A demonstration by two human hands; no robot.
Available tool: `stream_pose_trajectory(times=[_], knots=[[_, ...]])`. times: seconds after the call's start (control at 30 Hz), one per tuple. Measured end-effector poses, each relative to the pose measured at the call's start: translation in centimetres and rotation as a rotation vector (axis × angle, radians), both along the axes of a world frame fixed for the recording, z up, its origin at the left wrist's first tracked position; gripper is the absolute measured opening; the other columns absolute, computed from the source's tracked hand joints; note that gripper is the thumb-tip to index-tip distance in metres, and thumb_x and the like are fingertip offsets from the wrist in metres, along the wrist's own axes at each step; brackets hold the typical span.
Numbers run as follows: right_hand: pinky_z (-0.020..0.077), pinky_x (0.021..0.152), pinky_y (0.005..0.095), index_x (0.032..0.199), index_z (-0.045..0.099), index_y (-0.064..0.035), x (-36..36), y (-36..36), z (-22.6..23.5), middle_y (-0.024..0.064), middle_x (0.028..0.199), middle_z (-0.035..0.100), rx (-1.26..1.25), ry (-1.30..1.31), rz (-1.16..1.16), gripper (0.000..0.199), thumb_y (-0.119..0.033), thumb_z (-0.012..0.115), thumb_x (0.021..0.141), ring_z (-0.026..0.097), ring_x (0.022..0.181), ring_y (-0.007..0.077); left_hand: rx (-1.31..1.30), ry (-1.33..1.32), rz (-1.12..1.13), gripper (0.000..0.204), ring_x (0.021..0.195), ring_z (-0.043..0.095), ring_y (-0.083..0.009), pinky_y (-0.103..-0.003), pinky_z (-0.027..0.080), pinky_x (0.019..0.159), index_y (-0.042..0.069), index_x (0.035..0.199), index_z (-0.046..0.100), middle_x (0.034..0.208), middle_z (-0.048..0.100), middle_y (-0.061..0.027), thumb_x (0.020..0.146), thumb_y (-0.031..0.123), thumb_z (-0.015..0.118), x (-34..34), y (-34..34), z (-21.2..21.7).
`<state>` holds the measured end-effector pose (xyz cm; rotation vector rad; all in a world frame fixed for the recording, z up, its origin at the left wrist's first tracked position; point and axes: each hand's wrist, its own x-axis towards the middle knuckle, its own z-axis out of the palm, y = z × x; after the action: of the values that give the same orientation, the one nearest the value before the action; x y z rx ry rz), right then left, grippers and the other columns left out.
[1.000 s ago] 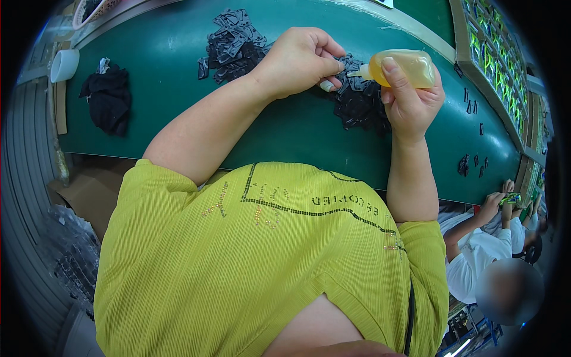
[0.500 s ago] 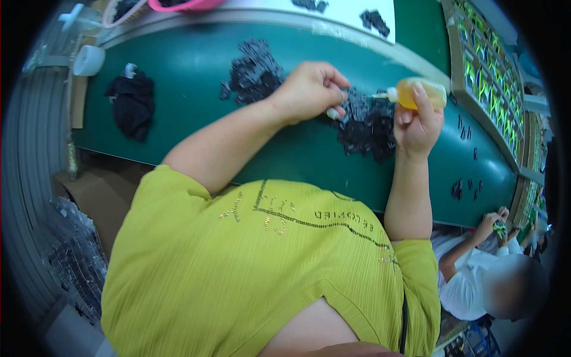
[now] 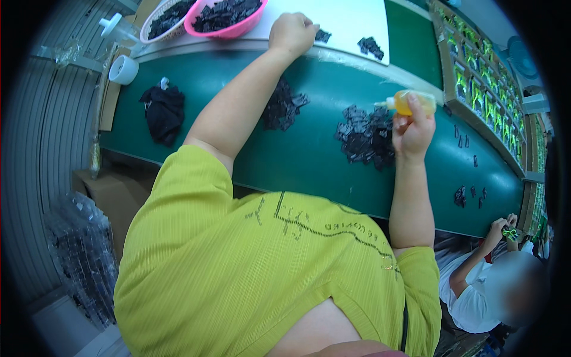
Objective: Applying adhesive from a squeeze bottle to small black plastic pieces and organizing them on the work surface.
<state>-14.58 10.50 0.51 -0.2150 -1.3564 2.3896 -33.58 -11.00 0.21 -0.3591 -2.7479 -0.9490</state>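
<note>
My right hand [image 3: 411, 132] is wrapped around a small squeeze bottle [image 3: 423, 103] of amber liquid, its white nozzle pointing left above a pile of small black pieces [image 3: 366, 140]. My left hand [image 3: 291, 34] is stretched far forward over the white board [image 3: 351, 35]. Its fingers are curled together beside a small heap of black pieces [image 3: 322, 36]; whatever they hold, if anything, is hidden. Under my left forearm lies another pile of black pieces [image 3: 285, 107] on the green table [image 3: 238, 146].
A pink basket [image 3: 223, 30] and a paler basket [image 3: 146, 30], both with black pieces, stand far left. A black cloth [image 3: 165, 116] and a white roll [image 3: 123, 70] lie nearer. At right are loose black pieces, a carton of green items [image 3: 485, 95] and a co-worker's hands [image 3: 505, 225].
My left hand has moved forward from the right-hand pile to the white board. The bottle stays in my right hand over that pile. The view has shifted, showing more of the baskets.
</note>
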Motion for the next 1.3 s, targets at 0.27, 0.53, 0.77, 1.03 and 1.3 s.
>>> stream_pose_trajectory(times=[0.27,0.53,0.77,1.03,1.3], knots=[[0.0352,0.042,0.0190,0.091,0.060,-0.0027,0.0,0.1,0.2,0.0070,0.080,0.063,-0.024,-0.006,0.015,0.010,-0.010,0.063,0.084,0.046,0.050,0.0062,-0.300,-0.342,-0.358,0.030,0.075,0.063,-0.0245,-0.035,0.049,0.068,0.003,0.085,0.066,0.079,0.066,-0.0116,0.070,0.028,0.073,9.0,-3.5,2.8],[0.0351,0.041,0.0199,0.090,0.059,-0.0035,0.5,0.1,-0.1,0.0073,0.079,0.062,-0.070,-0.015,0.031,0.011,-0.011,0.064,0.083,0.046,0.050,0.0071,-0.130,-0.369,-0.312,0.019,0.065,0.058,-0.0176,-0.031,0.047,0.059,0.003,0.077,0.060,0.073,0.064,-0.0085,0.071,0.018,0.069,11.0,-3.7,3.1],[0.0360,0.043,0.0213,0.091,0.059,-0.0031,0.2,0.3,0.1,0.0081,0.079,0.062,-0.168,-0.011,0.058,0.011,-0.012,0.061,0.085,0.044,0.048,0.0081,0.702,-0.934,-0.439,0.017,0.049,0.044,-0.0062,-0.020,0.032,0.042,0.007,0.076,0.055,0.068,0.059,-0.0018,0.074,0.010,0.071,12.3,0.3,2.3],[0.0388,0.045,0.0209,0.091,0.058,-0.0014,0.1,-0.8,-0.3,0.0069,0.078,0.061,0.076,0.009,-0.008,0.010,-0.011,0.060,0.087,0.049,0.052,0.0090,0.784,-0.960,-0.444,0.019,0.065,0.061,-0.0124,-0.023,0.051,0.057,-0.002,0.098,0.058,0.079,0.059,-0.0065,0.082,0.006,0.065,13.4,1.4,-1.0],[0.0386,0.046,0.0172,0.092,0.059,-0.0010,0.4,-1.9,-0.6,0.0045,0.078,0.063,0.419,0.094,-0.041,0.016,-0.007,0.070,0.080,0.050,0.052,0.0057,0.726,-0.971,-0.443,0.024,0.075,0.067,-0.0186,-0.025,0.055,0.066,-0.007,0.107,0.054,0.083,0.061,-0.0111,0.085,0.000,0.059,13.6,1.5,-0.6]])
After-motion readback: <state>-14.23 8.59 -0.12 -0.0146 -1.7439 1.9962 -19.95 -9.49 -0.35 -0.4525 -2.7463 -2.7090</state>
